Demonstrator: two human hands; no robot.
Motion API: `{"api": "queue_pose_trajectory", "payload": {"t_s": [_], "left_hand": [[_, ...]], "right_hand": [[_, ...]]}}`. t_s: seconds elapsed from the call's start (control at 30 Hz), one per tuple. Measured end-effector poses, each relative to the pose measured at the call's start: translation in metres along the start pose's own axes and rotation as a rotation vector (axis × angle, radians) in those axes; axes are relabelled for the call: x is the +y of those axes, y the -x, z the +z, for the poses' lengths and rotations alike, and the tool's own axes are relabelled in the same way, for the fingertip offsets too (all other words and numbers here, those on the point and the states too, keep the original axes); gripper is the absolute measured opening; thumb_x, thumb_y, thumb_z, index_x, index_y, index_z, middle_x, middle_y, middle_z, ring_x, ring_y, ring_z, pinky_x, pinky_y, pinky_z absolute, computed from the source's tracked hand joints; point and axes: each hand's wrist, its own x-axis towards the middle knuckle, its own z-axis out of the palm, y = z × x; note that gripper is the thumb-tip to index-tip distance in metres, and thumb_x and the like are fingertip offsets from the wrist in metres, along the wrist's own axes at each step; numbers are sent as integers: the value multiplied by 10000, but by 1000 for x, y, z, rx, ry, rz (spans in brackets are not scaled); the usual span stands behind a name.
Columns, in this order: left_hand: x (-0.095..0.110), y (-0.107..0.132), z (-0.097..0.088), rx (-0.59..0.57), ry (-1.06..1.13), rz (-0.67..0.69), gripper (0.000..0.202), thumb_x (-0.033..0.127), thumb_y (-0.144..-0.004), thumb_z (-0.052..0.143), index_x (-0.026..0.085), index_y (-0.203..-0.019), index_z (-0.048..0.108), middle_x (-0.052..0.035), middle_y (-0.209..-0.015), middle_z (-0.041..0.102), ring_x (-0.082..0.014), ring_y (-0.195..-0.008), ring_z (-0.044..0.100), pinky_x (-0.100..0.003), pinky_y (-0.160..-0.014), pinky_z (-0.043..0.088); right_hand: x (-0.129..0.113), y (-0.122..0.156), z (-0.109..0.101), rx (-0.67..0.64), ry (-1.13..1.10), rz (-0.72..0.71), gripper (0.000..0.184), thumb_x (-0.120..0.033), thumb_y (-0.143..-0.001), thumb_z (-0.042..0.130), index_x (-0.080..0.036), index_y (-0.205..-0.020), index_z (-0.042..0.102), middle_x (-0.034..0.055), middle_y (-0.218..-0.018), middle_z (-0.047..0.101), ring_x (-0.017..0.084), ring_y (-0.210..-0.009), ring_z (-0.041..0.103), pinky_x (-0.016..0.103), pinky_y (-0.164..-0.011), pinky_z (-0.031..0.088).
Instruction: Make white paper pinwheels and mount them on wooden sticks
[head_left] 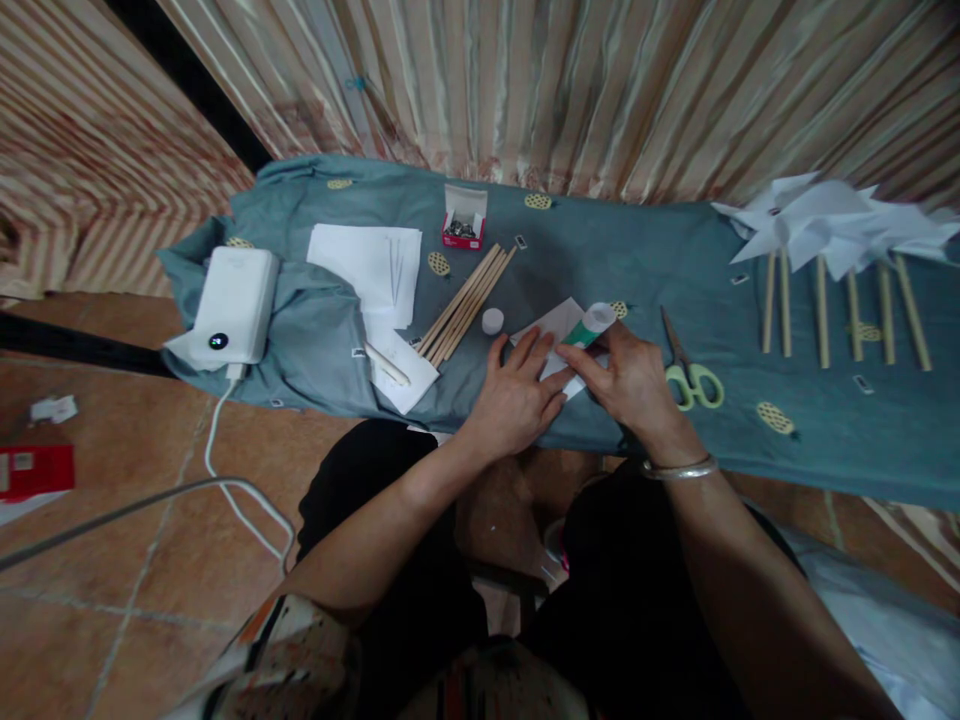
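Table: we see a low table under a blue-grey cloth, its near edge running just above our knees.
Pinwheels: finished white paper pinwheels on sticks lie in a row at the table's far right corner, well apart from our hands.
White device: a white box-shaped device sits at the table's left edge, its cable dropping to the floor.
Paper stack: white sheets lie left of centre, well apart from the hands.
Loose sticks: a bundle of wooden sticks lies slantwise, just left of our left hand.
Paper piece: the white paper piece lies near the near edge, directly under both hands.
Left hand: our left hand is spread flat, fingers pressing the paper down.
Right hand: our right hand pinches a glue stick, its thumb and forefinger closed round the barrel.
Glue stick: the green-and-white glue stick slants away and rightward, its lower end towards the paper; the right hand is nearer.
Scissors: green-handled scissors lie just right of the right hand, blades pointing away.
Box: a small red box stands open near the far edge, holding small dark metal pieces we cannot identify.
Cap: a small white cap rests between sticks and paper.
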Motion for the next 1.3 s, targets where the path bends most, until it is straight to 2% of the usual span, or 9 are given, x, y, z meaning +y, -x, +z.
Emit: {"api": "queue_pose_trajectory", "payload": {"t_s": [0.4,0.93,1.3], "left_hand": [[-1,0,1,-5,-8,0,370,326,-951,503,265,-1296,621,-148,-1493,477,-334,-1431,356,-627,-1129,248],[-1,0,1,2,4,2,369,323,-950,502,262,-1296,619,-151,-1486,486,-339,-1435,354,-637,-1123,247],[-1,1,1,6,4,7,365,324,-945,515,253,-1286,624,-156,-1495,476,-343,-1437,347,-641,-1130,233]], "right_hand": [[2,2,-2,16,-2,4,531,-698,-886,435,-199,-929,614,98,-787,720,265,-726,688,366,-676,509],[3,3,-2,52,37,3,426,-577,-920,492,-174,-946,627,101,-791,722,255,-727,691,347,-672,496],[6,-3,2,91,-16,19,414,-596,-893,527,-194,-924,619,75,-749,701,258,-703,676,367,-674,498]]}}
